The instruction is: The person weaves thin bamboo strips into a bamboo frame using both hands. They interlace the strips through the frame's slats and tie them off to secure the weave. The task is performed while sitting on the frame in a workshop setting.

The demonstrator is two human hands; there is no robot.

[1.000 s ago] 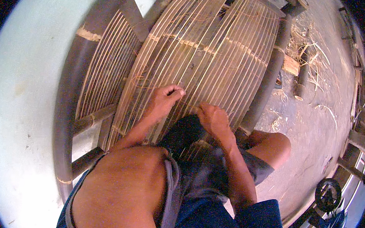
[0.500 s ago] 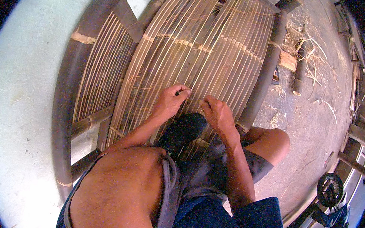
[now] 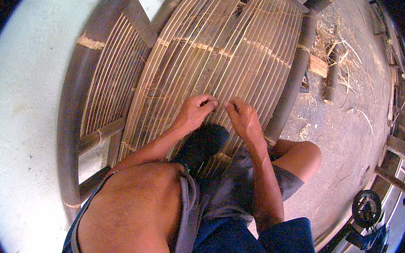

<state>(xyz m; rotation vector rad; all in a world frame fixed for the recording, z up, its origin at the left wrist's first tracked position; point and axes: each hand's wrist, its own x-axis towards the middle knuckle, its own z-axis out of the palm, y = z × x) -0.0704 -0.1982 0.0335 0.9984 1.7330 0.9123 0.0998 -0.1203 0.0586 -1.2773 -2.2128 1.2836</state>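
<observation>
Both hands are close together above a seat of narrow bamboo slats point(image 3: 260, 73) that run lengthwise under them. My left hand point(image 3: 197, 110) is closed in a pinch, thumb against fingers, with a small dark spot showing at the fingertips. Just right of it, my right hand point(image 3: 243, 117) pinches too, fingers curled. Whatever lies between the fingertips of either hand is too fine to make out. Thin reddish strands point(image 3: 155, 89) lie loosely curled on the slats to the left. Below the hands sits a dark rounded shape point(image 3: 208, 139), partly over the slats.
Thick bamboo poles frame the seat, one on the left point(image 3: 74, 115) and one on the right point(image 3: 292, 86). A slatted side panel point(image 3: 113, 75) stands at left. On the floor at right lie a wood block point(image 3: 318, 66), a bamboo piece point(image 3: 331, 75) and shavings point(image 3: 350, 57). A wheel point(image 3: 366, 209) shows lower right.
My left hand has shifted slightly right, and my right hand has turned and risen a little. The fingertips are now nearer each other. Both stay pinched.
</observation>
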